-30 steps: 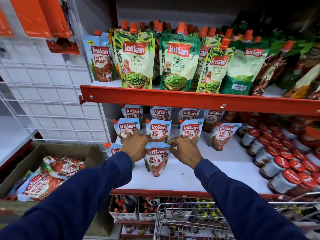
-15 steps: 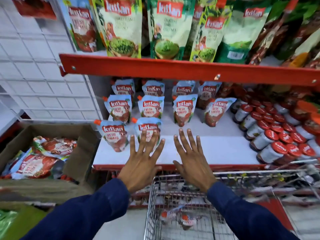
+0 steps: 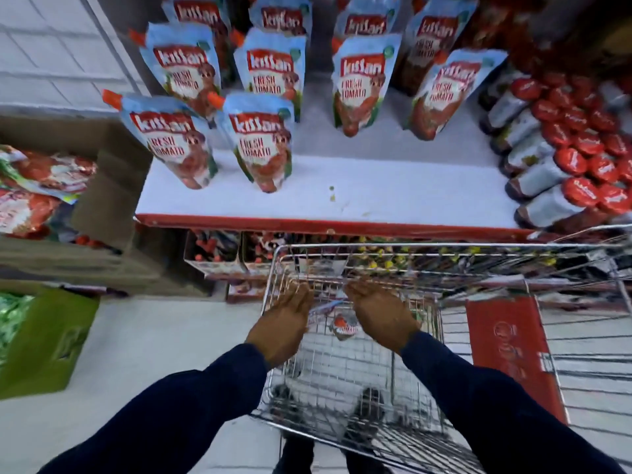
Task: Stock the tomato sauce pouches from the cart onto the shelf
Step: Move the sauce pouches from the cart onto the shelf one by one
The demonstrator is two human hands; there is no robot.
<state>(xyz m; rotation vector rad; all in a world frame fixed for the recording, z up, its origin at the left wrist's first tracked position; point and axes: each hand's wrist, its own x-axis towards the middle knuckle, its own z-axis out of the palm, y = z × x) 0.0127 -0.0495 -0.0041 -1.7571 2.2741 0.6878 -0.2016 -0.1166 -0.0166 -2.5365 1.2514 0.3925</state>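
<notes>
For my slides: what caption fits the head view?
Both hands reach into the cart for a pouch below the shelf.

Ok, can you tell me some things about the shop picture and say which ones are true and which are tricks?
1. Both hands are reaching down into the cart. True: the left hand and right hand are inside the wire cart.
2. The tomato pouches on the shelf lie flat. False: the tomato pouches stand upright on the white shelf.
3. The jars have red lids. True: the jars sit at the shelf's right end, red-capped.
4. The front middle of the shelf is packed full. False: it is bare there.
5. A cardboard box stands left of the shelf. True: the cardboard box holds more packets.
</notes>
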